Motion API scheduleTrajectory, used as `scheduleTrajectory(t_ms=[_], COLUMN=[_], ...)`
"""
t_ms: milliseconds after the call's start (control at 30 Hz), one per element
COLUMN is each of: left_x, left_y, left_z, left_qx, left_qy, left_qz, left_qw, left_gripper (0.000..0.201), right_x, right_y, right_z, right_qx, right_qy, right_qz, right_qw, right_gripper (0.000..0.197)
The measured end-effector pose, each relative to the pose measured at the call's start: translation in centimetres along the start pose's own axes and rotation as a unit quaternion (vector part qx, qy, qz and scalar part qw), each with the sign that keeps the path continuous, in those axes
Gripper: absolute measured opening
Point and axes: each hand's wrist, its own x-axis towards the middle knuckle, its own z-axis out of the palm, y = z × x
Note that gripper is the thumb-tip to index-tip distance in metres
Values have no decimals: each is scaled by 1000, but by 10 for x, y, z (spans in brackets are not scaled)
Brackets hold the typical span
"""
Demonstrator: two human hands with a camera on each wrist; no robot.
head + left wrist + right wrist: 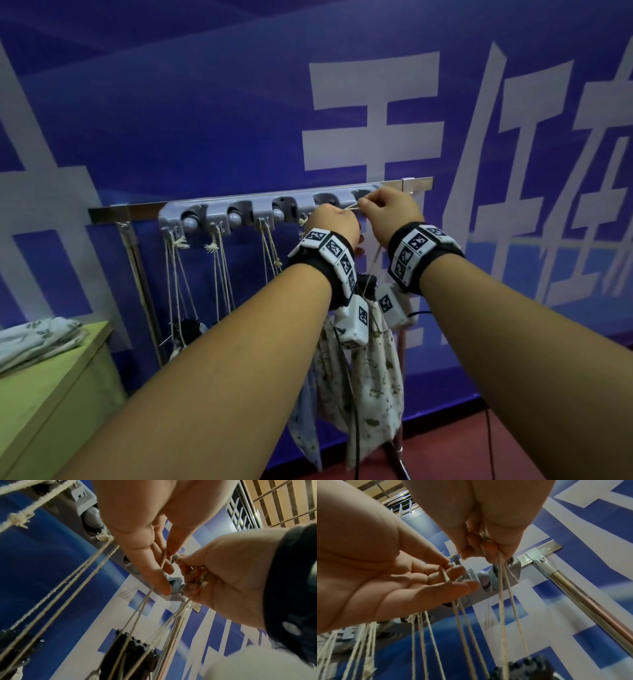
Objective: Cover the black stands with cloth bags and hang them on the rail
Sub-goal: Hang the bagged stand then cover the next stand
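Hands raised to the right end of the rail (239,200), both busy with one pale cord (502,582). Left hand (334,222) pinching a cord strand between thumb and forefinger, other fingers (152,566) nearly straight. Right hand (390,209) clenched on a bundle of strands just under the grey hook bar (219,214), next to the rail's metal end bracket (537,555). Strands running down from both hands to a black stand (130,660) below, its ridged top poking out of a printed cloth bag (373,383) (hanging between the forearms). Further left along the hook bar, more cords (219,270) looped over hooks, bagged stands dangling beneath. Folded cloth (37,337) lying on a green table (51,404) at the left.
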Motion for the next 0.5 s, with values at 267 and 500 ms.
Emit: scheduleTrajectory(t_ms=[267,500], left_x=[1,-4], left_y=[1,-20], left_z=[-3,-8], left_qx=[-64,94], left_qy=[-36,-72], left_qz=[-85,-52], left_qw=[994,992], left_gripper=[40,11], right_x=[5,-18], right_y=[4,18], right_z=[14,14], right_qx=[-58,-44], right_qy=[-11,-21], right_qz=[11,62], right_qw=[998,997], right_gripper=[21,21])
